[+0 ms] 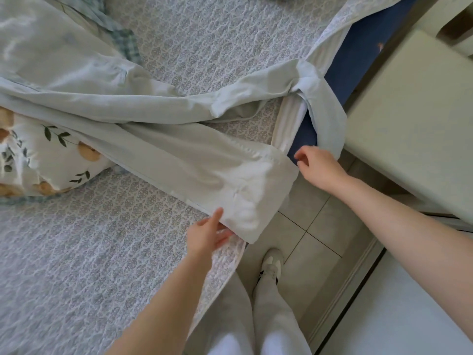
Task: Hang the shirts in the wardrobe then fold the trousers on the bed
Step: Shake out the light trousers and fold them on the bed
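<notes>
Pale green trousers (163,139) lie spread across the bed (76,252), their two legs reaching to the bed's right edge. The nearer leg's hem (245,201) hangs over the edge. My left hand (208,234) pinches the near corner of that hem, thumb on top and fingers beneath. My right hand (318,165) hovers with loosely curled fingers at the hem's far corner, holding nothing that I can see. The farther leg (322,103) is twisted and droops over the bed's side.
A flower-printed pillow (38,160) lies at the left under the trousers. A checked cloth (122,39) sits at the top left. A cream cabinet (414,119) stands to the right of the bed. My legs and a shoe (272,262) are on the tiled floor.
</notes>
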The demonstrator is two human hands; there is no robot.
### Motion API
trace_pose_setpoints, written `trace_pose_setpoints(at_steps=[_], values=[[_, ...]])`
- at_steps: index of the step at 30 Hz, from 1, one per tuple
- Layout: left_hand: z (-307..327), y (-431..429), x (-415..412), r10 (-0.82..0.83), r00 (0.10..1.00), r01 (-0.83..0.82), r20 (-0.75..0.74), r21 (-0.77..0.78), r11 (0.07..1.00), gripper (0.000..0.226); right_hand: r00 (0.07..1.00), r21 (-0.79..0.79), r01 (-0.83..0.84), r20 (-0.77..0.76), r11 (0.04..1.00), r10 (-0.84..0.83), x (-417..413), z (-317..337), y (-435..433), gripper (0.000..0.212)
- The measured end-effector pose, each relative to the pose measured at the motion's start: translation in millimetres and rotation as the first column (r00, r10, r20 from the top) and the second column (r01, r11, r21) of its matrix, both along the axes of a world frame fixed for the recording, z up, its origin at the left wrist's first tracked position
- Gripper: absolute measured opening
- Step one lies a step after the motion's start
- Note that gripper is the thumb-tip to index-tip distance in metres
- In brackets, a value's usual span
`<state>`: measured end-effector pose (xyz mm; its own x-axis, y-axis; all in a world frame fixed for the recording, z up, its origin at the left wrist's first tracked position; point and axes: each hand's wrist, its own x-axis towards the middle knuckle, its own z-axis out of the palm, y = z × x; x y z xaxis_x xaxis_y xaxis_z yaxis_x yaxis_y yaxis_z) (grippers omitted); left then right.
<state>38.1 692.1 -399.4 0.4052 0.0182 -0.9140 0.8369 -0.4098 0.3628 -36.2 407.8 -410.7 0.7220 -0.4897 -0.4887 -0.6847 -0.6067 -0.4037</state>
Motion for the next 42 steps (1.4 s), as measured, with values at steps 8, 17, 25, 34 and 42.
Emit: trace_pose_setpoints(at_steps=[8,17,25,34,42], values=[[-13.2,11.5,69.0,0.231,0.971,-0.224,0.067,-0.093,0.970,0.035,0.992,0.037,-0.093,-0.082,0.995,0.096,69.2,-8.6,32.5,0.044],[-15.6,27.9,66.6,-0.222,0.948,0.151,0.230,0.290,0.945,0.021,0.967,-0.161,-0.168,-0.218,0.973,0.131,75.9,-1.2,30.0,0.023],[21.4,-32.2,112.6,-0.304,0.785,0.159,0.540,0.298,0.941,0.017,0.995,-0.343,-0.026,0.082,0.939,0.058,86.5,26.2,-7.7,0.026],[10.4,-139.6,167.8,0.135,0.972,-0.114,0.192,-0.117,0.986,0.033,0.995,-0.505,0.092,0.005,0.858,-0.104,83.7,6.2,-74.5,0.064],[8.3,-168.9,170.3,0.276,0.950,-0.256,0.146,-0.139,0.957,0.034,0.915,-0.156,0.314,0.313,0.937,-0.255,70.1,1.3,-99.1,0.024]])
